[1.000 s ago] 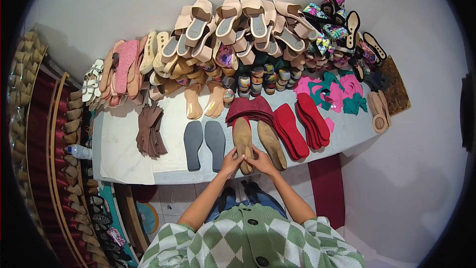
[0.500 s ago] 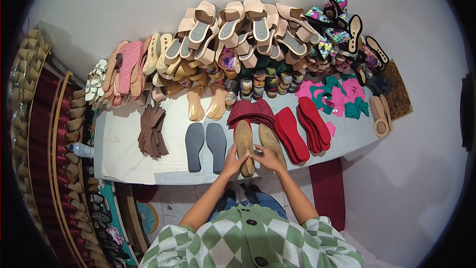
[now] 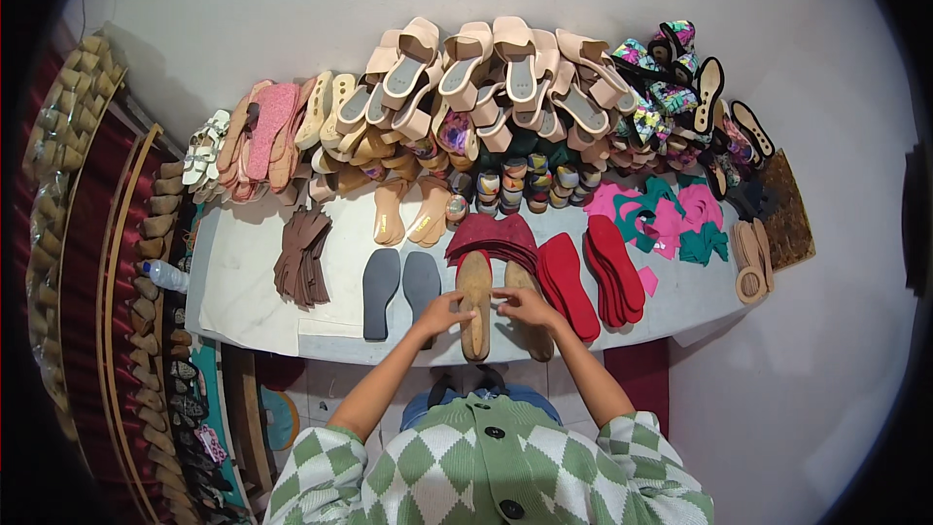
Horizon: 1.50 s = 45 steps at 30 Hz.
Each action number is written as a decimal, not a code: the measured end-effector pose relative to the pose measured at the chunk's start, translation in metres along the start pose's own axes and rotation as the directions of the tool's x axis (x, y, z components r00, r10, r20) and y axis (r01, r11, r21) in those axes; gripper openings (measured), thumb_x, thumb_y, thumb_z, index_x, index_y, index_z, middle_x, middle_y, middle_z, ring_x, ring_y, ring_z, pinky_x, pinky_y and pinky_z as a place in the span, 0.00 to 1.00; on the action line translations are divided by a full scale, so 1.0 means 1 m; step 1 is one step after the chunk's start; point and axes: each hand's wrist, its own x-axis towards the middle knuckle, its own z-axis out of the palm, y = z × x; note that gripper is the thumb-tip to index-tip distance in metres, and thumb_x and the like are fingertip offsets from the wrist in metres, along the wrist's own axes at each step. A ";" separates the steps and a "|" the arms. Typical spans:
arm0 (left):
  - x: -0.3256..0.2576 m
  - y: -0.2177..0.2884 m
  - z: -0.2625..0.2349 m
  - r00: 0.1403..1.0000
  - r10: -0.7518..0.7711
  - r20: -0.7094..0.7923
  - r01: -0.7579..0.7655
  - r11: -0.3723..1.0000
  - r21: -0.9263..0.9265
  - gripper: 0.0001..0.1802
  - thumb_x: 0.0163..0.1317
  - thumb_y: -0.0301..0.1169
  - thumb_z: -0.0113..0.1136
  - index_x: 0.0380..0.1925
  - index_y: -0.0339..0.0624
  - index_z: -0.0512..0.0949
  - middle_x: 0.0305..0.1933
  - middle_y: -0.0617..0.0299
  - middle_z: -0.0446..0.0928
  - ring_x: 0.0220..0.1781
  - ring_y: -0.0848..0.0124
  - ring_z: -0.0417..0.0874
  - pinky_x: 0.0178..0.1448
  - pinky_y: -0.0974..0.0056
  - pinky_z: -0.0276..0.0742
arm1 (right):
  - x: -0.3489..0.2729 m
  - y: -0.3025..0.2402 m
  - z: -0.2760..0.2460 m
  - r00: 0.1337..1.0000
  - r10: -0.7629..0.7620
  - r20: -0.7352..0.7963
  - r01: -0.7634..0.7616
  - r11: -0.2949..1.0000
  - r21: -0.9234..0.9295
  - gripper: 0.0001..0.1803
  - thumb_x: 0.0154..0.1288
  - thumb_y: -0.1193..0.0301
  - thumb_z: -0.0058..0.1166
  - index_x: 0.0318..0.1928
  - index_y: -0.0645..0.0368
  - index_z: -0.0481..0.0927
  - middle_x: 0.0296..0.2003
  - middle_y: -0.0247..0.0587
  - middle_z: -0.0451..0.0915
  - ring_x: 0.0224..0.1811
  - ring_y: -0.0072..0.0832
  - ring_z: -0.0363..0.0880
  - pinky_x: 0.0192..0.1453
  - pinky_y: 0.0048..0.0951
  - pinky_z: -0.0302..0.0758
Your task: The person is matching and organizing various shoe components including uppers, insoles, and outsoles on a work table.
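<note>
A brown wooden shoe last (image 3: 474,277) lies lengthwise at the table's front edge, its far end against a stack of dark red sparkly upper pieces (image 3: 494,236). My left hand (image 3: 443,315) holds its left side, the thumb reaching over the top. On the other side, my right hand (image 3: 526,306) has thumb and fingers apart, their tips at the last's right edge. Under that hand lies a second wooden last (image 3: 528,338), partly covered by it. Two grey insoles (image 3: 381,292) rest left of my hands. Red insoles lie in two stacks, one nearer (image 3: 567,287) and one farther right (image 3: 612,272).
Brown strap pieces (image 3: 303,258) and tan insoles (image 3: 390,212) are on the table's left half. Heeled sandals (image 3: 466,63) are piled along the wall. Pink and green cut pieces (image 3: 695,209) lie at right. A shelf rack of lasts (image 3: 155,224) and a water bottle (image 3: 165,275) stand left.
My hands have moved from the last's near end up toward its middle, and sit farther apart. The right fingers have loosened. The last has come slightly nearer to me; the view has shifted a little.
</note>
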 end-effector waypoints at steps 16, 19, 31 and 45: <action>0.091 -0.024 -0.008 0.813 0.161 -0.560 -0.126 0.987 0.102 0.23 0.52 0.28 0.61 0.50 0.38 0.72 0.50 0.48 0.73 0.49 0.57 0.77 0.53 0.60 0.72 | 0.049 -0.006 -0.058 0.770 -0.363 -0.525 0.021 0.836 -0.548 0.20 0.47 0.79 0.58 0.45 0.59 0.77 0.41 0.47 0.73 0.44 0.39 0.74 0.48 0.34 0.73; 0.091 -0.023 -0.006 0.803 0.035 -0.594 -0.077 0.996 -0.045 0.20 0.51 0.26 0.62 0.47 0.38 0.75 0.47 0.50 0.76 0.46 0.62 0.79 0.51 0.63 0.74 | 0.046 -0.005 -0.057 0.756 -0.373 -0.537 0.038 0.845 -0.534 0.19 0.48 0.80 0.57 0.44 0.58 0.78 0.40 0.46 0.74 0.41 0.38 0.75 0.46 0.32 0.73; 0.072 -0.010 -0.029 0.765 0.077 -0.639 -0.060 0.997 0.048 0.12 0.50 0.26 0.63 0.36 0.37 0.77 0.34 0.53 0.79 0.35 0.60 0.80 0.40 0.61 0.74 | 0.047 -0.012 -0.043 0.687 -0.385 -0.616 0.054 0.873 -0.485 0.19 0.48 0.84 0.55 0.44 0.58 0.77 0.37 0.44 0.73 0.36 0.33 0.76 0.39 0.28 0.75; 0.034 -0.019 -0.022 0.747 0.083 -0.659 -0.112 0.994 -0.001 0.07 0.53 0.24 0.59 0.30 0.33 0.73 0.30 0.48 0.77 0.34 0.54 0.81 0.37 0.57 0.75 | 0.050 -0.022 -0.008 0.727 -0.399 -0.559 0.045 0.840 -0.541 0.25 0.47 0.83 0.48 0.51 0.60 0.72 0.40 0.51 0.75 0.37 0.42 0.75 0.44 0.35 0.73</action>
